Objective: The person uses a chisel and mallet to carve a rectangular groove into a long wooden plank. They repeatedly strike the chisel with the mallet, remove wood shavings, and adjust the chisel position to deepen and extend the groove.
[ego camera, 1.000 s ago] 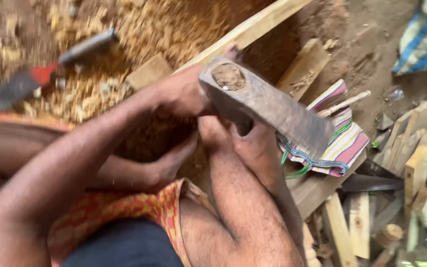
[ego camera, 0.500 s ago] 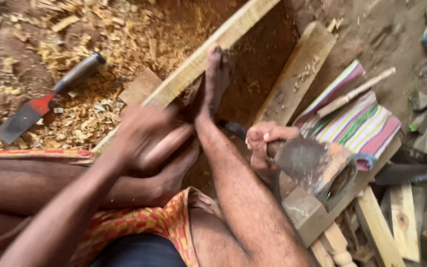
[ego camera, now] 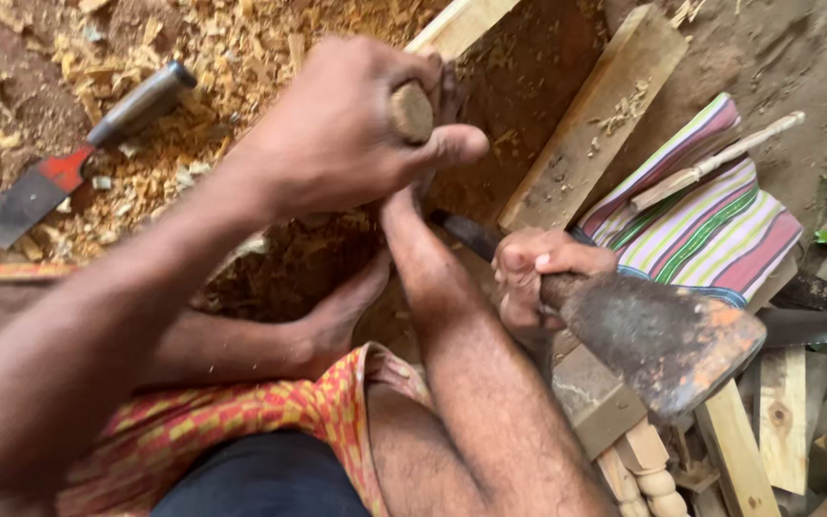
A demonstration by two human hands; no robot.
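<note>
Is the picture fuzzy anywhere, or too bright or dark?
Head view: soft, even daylight with no glare; the left hand and forearm up close look slightly soft; the axe head and striped cloth are sharp; edges bend a little.

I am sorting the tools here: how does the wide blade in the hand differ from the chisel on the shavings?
The rusty broad-bladed hatchet is gripped in the right hand; the red-bladed chisel with a dark grey handle lies untouched on the wood shavings. The hatchet's blade is far wider and brown with rust; the chisel's is narrow and part red. Both are metal-bladed hand tools.
</note>
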